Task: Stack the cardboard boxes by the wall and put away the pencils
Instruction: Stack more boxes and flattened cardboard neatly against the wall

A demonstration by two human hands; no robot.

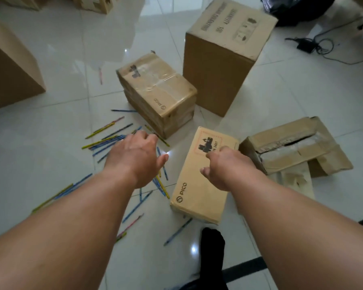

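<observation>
Two hands: left hand (134, 162), right hand (224, 168) — loose, empty.
Small box (197, 197): under right hand, points 1 o'clock.

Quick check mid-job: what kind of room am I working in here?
Likely a storeroom or office back room: glossy tiled floor, cardboard boxes standing about, and a charger with cables lying loose.

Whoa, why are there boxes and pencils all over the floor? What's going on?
A person is tidying up. Their left hand reaches over the scattered pencils, and their right hand reaches over the small box. Neither hand holds anything. The taped box, tall box and torn box sit apart on the floor, nothing stacked yet.
</observation>
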